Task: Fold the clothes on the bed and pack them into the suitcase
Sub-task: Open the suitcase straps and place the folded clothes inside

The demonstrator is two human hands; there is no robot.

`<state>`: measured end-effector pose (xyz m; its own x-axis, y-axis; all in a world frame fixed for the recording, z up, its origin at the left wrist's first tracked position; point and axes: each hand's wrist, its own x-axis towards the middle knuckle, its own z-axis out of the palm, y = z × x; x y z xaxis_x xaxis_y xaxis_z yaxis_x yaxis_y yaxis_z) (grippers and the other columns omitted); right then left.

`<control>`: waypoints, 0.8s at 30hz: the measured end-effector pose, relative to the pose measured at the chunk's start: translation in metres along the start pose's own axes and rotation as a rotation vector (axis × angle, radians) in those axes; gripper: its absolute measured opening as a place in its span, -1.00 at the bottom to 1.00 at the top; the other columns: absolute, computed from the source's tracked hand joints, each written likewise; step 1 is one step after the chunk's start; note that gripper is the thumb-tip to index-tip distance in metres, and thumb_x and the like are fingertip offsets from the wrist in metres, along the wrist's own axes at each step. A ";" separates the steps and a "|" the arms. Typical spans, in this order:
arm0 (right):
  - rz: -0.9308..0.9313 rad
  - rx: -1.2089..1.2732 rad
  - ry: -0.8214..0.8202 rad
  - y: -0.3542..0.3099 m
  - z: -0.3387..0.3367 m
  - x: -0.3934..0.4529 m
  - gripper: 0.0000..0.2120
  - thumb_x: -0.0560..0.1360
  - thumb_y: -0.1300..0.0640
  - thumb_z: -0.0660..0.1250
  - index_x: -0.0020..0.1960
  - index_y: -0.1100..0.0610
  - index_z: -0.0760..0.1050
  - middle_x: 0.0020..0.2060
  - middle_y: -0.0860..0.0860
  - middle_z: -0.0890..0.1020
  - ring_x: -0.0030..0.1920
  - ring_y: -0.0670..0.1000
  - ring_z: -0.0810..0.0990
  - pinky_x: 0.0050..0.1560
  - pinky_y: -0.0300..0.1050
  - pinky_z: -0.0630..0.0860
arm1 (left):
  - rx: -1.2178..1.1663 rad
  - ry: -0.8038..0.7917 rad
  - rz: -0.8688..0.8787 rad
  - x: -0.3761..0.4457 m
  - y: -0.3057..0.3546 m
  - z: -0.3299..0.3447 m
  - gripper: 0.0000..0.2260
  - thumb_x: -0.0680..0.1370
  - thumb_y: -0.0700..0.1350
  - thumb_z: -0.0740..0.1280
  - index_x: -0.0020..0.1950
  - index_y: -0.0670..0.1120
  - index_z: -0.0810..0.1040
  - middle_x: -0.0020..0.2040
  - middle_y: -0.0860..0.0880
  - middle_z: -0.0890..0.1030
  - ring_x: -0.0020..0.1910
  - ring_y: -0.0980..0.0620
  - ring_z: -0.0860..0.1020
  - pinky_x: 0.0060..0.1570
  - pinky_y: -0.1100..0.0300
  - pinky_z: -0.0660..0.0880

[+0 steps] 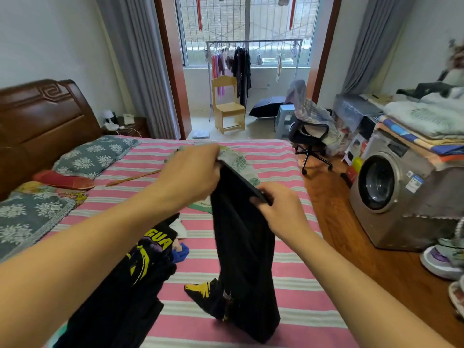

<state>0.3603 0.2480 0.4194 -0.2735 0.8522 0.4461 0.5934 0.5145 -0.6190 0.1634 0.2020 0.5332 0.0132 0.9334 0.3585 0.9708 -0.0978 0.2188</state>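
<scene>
A black garment (244, 259) hangs above the pink striped bed (288, 272), its lower end touching the sheet. My left hand (190, 177) grips one end of its top edge, and my right hand (278, 209) pinches the other end. A black shirt with yellow and purple print (140, 267) lies crumpled on the bed under my left forearm. A pale leaf-patterned garment (238, 162) lies on the bed behind my hands. A small blue cloth (181, 253) peeks out beside the printed shirt. No suitcase is in view.
Pillows (93, 154) and a wooden headboard (37, 116) are at the left. A washing machine (391, 192) stacked with folded bedding stands at the right, an office chair (311, 131) beyond the bed. A thin wooden stick (133, 177) lies on the sheet.
</scene>
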 end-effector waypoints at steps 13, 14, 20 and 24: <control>0.652 -0.160 0.039 0.098 0.026 -0.010 -0.71 0.48 0.30 0.23 0.14 0.10 0.57 0.18 0.12 0.59 0.11 0.23 0.56 0.12 0.03 0.51 | -1.025 0.492 -0.715 -0.004 -0.108 -0.013 -0.80 0.68 -0.21 0.20 -0.13 -0.05 0.34 -0.09 -0.21 0.51 -0.21 -0.21 0.65 -0.44 0.04 0.61; 0.618 -0.033 0.016 0.085 0.035 -0.006 -0.64 0.49 0.27 0.27 0.27 0.09 0.52 0.25 0.09 0.58 0.20 0.18 0.55 0.18 0.01 0.48 | -1.018 0.468 -0.686 -0.007 -0.105 -0.012 -0.81 0.68 -0.22 0.21 -0.12 -0.06 0.36 -0.11 -0.21 0.54 -0.21 -0.21 0.65 -0.43 0.04 0.61; 0.176 0.376 -0.221 -0.045 0.097 0.009 -0.38 0.47 0.00 0.38 0.50 -0.07 0.32 0.29 -0.13 0.49 0.28 -0.11 0.46 0.27 -0.07 0.42 | -0.413 0.106 -0.159 -0.023 -0.063 0.004 -0.85 0.63 -0.23 0.28 0.05 -0.03 0.61 -0.21 0.04 0.61 -0.43 0.06 0.58 -0.38 0.07 0.57; 0.106 0.279 -0.095 -0.073 0.101 0.021 -0.78 0.42 0.12 0.36 0.06 -0.04 0.56 -0.10 -0.08 0.66 -0.07 0.03 0.61 -0.08 -0.02 0.53 | -0.088 0.100 -0.064 -0.041 -0.059 0.005 -0.81 0.60 -0.17 0.30 0.09 0.04 0.67 -0.07 0.04 0.70 -0.11 -0.07 0.63 -0.14 0.04 0.51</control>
<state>0.2343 0.2380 0.4086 -0.2983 0.9008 0.3157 0.3954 0.4176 -0.8181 0.1067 0.1715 0.5016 -0.0761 0.9000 0.4292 0.9442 -0.0734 0.3212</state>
